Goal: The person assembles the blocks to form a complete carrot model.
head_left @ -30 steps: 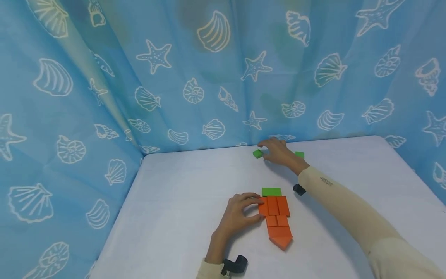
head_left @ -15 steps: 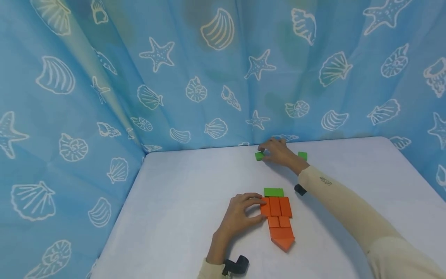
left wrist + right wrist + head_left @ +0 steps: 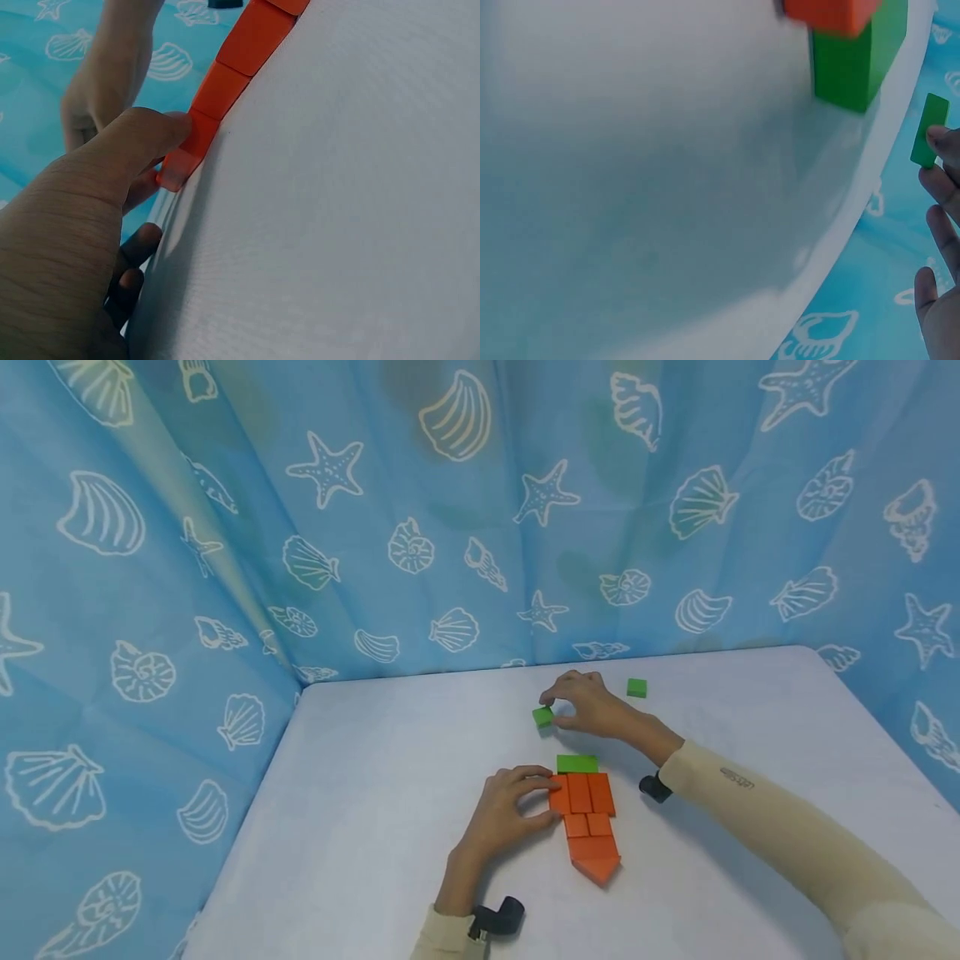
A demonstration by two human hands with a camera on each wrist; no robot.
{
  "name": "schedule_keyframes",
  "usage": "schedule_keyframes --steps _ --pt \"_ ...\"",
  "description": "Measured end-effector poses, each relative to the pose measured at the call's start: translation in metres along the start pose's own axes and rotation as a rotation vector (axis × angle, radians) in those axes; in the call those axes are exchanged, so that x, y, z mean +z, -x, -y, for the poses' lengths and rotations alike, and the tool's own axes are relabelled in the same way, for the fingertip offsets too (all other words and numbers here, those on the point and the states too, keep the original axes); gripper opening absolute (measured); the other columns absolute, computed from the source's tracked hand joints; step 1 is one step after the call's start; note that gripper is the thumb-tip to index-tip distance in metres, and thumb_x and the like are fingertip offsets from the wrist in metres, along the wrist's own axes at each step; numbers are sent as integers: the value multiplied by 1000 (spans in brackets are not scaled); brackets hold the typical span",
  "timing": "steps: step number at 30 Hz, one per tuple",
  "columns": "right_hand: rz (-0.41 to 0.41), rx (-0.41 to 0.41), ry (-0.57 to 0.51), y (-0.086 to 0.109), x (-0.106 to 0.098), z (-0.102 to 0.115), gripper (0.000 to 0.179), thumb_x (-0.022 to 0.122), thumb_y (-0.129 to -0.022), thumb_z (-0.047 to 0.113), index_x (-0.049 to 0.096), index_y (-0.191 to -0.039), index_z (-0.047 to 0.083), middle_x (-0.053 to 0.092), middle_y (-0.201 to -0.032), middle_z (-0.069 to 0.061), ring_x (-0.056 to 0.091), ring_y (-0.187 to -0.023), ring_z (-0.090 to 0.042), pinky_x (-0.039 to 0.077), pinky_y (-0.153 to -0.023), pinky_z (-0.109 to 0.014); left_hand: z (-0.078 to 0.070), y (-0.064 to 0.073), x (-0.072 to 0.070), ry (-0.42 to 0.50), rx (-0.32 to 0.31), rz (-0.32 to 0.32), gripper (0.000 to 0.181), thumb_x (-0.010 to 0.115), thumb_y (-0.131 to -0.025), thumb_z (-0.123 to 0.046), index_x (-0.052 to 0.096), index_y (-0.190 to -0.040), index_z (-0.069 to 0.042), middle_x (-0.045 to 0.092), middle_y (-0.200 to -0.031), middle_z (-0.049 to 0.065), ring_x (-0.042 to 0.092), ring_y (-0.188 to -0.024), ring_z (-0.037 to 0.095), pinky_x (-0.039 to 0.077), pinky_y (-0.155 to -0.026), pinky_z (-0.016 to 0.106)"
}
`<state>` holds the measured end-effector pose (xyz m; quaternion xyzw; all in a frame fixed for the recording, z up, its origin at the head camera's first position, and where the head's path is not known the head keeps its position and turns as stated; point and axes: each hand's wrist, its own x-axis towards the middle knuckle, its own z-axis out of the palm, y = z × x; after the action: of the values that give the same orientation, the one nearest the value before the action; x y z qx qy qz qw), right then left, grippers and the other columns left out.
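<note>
In the head view, several orange blocks [image 3: 591, 793] lie flat, edge to edge, narrowing to a wedge-shaped orange block [image 3: 597, 870] at the near end. A green rectangular block [image 3: 577, 764] borders their far side. My left hand [image 3: 501, 810] pinches the leftmost orange block [image 3: 558, 796] by its ends, between thumb and index finger. Farther back, my right hand [image 3: 592, 706] pinches a small green block [image 3: 543, 717] between thumb and fingertips. The right wrist view shows this small green block [image 3: 931, 112] clear of the table, its other fingers spread below.
Another small green block [image 3: 637, 687] lies near the back edge, right of my right hand. A white-covered table [image 3: 375, 777] stands against a blue curtain [image 3: 420, 527] with shell prints at back and left. Dark wrist cameras [image 3: 504, 917] are worn on both wrists.
My right hand has lifted the small green block away from the back edge, bringing it nearer the arranged blocks. The left hand keeps its hold. The head view has shifted slightly.
</note>
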<state>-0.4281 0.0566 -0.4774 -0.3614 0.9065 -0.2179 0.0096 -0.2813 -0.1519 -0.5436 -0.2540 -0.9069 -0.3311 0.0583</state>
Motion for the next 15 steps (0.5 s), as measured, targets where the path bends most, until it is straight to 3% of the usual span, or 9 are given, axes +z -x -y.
schedule_keyframes --steps 15 --pt "61 -3 22 31 9 13 34 76 -88 20 72 -122 17 65 -121 -1 50 -122 -25 34 -103 -53 2 1 1 -10 16 -3 37 73 -90 -37 69 -126 -27 57 -137 -9 49 -122 14 39 -101 43"
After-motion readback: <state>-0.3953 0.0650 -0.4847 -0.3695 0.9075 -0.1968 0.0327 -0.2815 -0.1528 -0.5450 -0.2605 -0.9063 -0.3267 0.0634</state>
